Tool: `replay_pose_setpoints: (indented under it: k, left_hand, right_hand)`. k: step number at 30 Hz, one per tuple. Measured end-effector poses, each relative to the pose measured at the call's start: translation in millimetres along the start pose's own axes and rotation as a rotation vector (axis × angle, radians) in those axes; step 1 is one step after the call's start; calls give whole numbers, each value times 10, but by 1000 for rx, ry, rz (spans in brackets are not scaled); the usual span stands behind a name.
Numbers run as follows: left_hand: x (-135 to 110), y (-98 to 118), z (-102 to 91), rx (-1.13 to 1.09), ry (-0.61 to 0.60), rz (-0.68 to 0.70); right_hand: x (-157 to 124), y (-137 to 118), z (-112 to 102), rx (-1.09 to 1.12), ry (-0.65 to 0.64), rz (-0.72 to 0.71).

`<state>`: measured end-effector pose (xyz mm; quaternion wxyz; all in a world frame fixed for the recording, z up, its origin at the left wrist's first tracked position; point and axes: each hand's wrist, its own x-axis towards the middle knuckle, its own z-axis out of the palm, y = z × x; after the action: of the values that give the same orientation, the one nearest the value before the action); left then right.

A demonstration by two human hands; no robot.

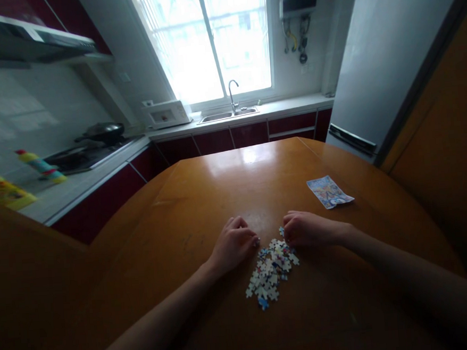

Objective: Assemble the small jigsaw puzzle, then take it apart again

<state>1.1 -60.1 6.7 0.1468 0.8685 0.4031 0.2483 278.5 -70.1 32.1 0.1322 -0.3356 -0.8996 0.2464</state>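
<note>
A loose heap of jigsaw puzzle pieces lies on the wooden table, many with pale sides up and some showing blue or other colours. At the heap's upper left, my left hand is closed, with a small whitish puzzle piece at its fingertips. On the opposite side my right hand is curled shut at the heap's upper right edge; its fingertips point down and what they pinch is hidden. Beside those fingers shows a blue puzzle piece. One bright blue piece sits at the heap's near end.
A creased printed picture sheet rests on the table beyond my right hand. Past the table's far edge are a sink, a microwave and a stove with a dark pan. A fridge stands at the right.
</note>
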Motion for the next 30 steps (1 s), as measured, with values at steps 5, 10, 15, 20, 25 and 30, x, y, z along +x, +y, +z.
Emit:
replay_pose_setpoints:
  k: [5,10,15,20,25,30]
  left_hand:
    - [-46,-65,-70,74,-51,201]
    - [-37,-49,-123,45,-96,254]
    - [-7,-48,-120,43,-50,210]
    - [17,-141,-66,60,-20,132]
    - [28,-84,0,32,-21,230]
    - [15,97,13,103,-139,323]
  right_hand:
    - [22,-43,-2,1,6,5]
    - [-21,14,-103,-33,80,-11]
    - [-93,196,-184,-101,7,138]
    - [-79,152,-164,-206,112,201]
    - [11,3,-4,-114,142,-59]
    - [91,14,175,-111,114,-140]
